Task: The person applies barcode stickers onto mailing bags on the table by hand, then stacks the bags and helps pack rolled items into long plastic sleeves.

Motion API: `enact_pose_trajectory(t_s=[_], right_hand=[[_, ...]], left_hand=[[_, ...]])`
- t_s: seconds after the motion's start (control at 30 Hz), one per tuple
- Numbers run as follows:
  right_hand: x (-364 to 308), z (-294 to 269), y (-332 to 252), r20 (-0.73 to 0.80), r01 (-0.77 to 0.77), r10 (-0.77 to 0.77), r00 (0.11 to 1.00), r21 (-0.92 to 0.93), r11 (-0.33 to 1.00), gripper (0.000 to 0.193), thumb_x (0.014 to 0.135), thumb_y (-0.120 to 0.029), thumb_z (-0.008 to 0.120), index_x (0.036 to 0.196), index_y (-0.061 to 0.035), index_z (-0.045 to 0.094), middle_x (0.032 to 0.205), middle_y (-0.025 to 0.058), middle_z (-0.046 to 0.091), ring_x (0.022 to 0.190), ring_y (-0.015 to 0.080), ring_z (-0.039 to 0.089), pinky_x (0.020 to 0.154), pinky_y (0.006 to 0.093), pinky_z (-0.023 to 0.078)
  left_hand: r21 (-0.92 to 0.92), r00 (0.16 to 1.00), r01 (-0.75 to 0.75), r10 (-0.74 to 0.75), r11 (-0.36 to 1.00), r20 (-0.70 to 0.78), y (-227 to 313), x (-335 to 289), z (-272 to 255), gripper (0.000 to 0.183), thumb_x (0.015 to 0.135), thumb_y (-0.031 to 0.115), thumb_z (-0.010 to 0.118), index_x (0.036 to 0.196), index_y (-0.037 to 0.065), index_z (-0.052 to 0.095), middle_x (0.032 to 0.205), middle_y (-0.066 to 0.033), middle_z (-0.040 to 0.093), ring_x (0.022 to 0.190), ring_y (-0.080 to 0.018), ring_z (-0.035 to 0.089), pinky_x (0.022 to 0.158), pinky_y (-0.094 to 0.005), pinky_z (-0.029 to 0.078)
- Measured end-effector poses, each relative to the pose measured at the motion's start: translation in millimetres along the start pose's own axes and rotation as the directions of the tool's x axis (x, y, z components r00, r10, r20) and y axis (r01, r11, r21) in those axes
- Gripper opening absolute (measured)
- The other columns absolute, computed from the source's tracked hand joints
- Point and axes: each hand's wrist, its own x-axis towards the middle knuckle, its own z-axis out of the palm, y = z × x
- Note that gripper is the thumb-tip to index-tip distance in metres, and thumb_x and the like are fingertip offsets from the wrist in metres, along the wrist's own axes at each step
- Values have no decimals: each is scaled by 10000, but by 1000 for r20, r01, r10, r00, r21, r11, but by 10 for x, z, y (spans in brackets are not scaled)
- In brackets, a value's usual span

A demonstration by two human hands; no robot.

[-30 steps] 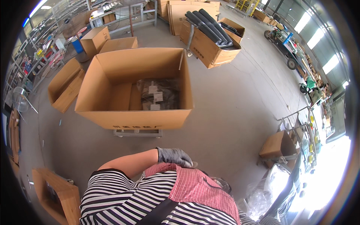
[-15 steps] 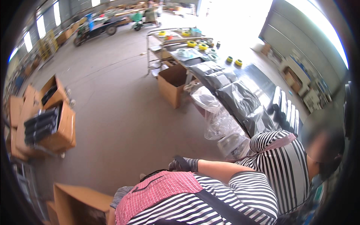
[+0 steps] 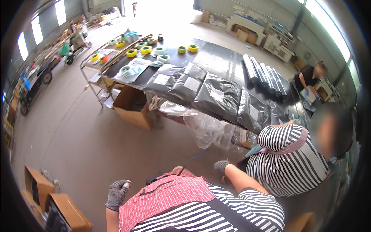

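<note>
left hand [image 3: 118,194]: grey knit glove, fingers curled into a loose fist, holds nothing, hangs over the bare concrete floor [image 3: 77,131] beside the pink checked apron [image 3: 166,197].
right hand [image 3: 222,166]: grey glove, fingers bent downward, grip contents cannot tell, near the clear crumpled plastic bag [image 3: 205,125].
bag: hangs off the near edge of the long black worktop [image 3: 216,58].
worktop load: grey flat poly packages [image 3: 216,92] along the near edge.
co-worker: striped-shirt person [image 3: 290,158], just beside the right hand.

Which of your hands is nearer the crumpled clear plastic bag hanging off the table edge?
Right. The gloved right hand is just below the clear plastic bag; the gloved left hand hangs well down-left of it.
</note>
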Motion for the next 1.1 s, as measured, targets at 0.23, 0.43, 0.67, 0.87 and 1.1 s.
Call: enact_pose_trajectory(t_s=[0.23, 0.43, 0.67, 0.87, 1.1], right_hand=[[903, -1332, 954, -910, 165, 332, 249, 377, 911, 446, 974, -344, 601, 1285, -24, 598, 1218, 220, 660, 1129, 369, 628, 998, 450, 470], [1694, -2886, 1090, -830, -128, 497, 252, 480, 868, 830, 961, -579, 510, 1467, 70, 400, 1526, 257, 406, 1449, 388, 337, 1215, 472, 217], [1998, -3239, 1215, -659, -289, 614, 434, 543, 788, 831, 929, -605, 528, 1498, -11, 407, 1560, 196, 392, 1476, 337, 307, 1216, 480, 183], [2010, -3268, 1183, -702, -280, 593, 394, 523, 805, 779, 928, -541, 558, 1477, -3, 435, 1520, 209, 440, 1433, 362, 361, 1208, 468, 213], [2072, -3367, 1001, -614, -338, 717, 330, 632, 697, 665, 973, -435, 543, 1480, -18, 442, 1526, 234, 423, 1430, 386, 371, 1212, 480, 226]], left_hand=[[242, 990, -107, 81, 964, 117, 144, 2112, 227, 187, 939, 107, 667, 1091, 14, 725, 942, -75, 734, 842, -148, 666, 794, -301, 540], [114, 954, 56, -87, 992, 287, 590, 3177, 657, 242, 963, 143, 668, 1167, 16, 699, 1058, -104, 727, 994, -176, 667, 914, -313, 528], [261, 963, 74, -137, 963, 232, 877, 3826, 558, 278, 978, 206, 649, 1190, 31, 690, 1057, -136, 731, 965, -208, 678, 881, -339, 532], [279, 920, -108, -10, 954, 392, 991, 4693, 457, 286, 976, 256, 632, 1167, 54, 697, 1083, -176, 719, 1015, -310, 685, 911, -378, 525], [326, 800, -324, 73, 888, 595, 1218, 5912, 147, 348, 994, 307, 599, 1208, 43, 675, 1165, -181, 700, 1097, -345, 653, 968, -391, 502]])
